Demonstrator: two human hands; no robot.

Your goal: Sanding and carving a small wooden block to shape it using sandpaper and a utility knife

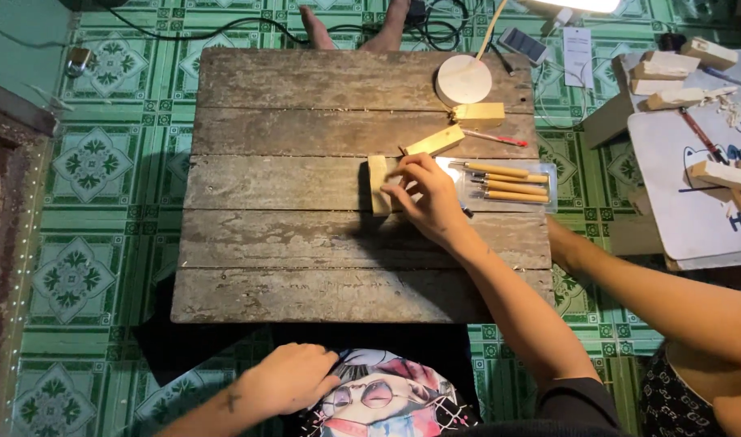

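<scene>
The right hand [425,198] gripped a pale wooden block [378,184], long axis vertical at frame centre; the left hand [291,377] rested loosely curled, empty, at the bottom.

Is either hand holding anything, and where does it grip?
The right hand pinches the pale wooden block near its upper right edge. The left hand rests by the lap, holding nothing.
</scene>
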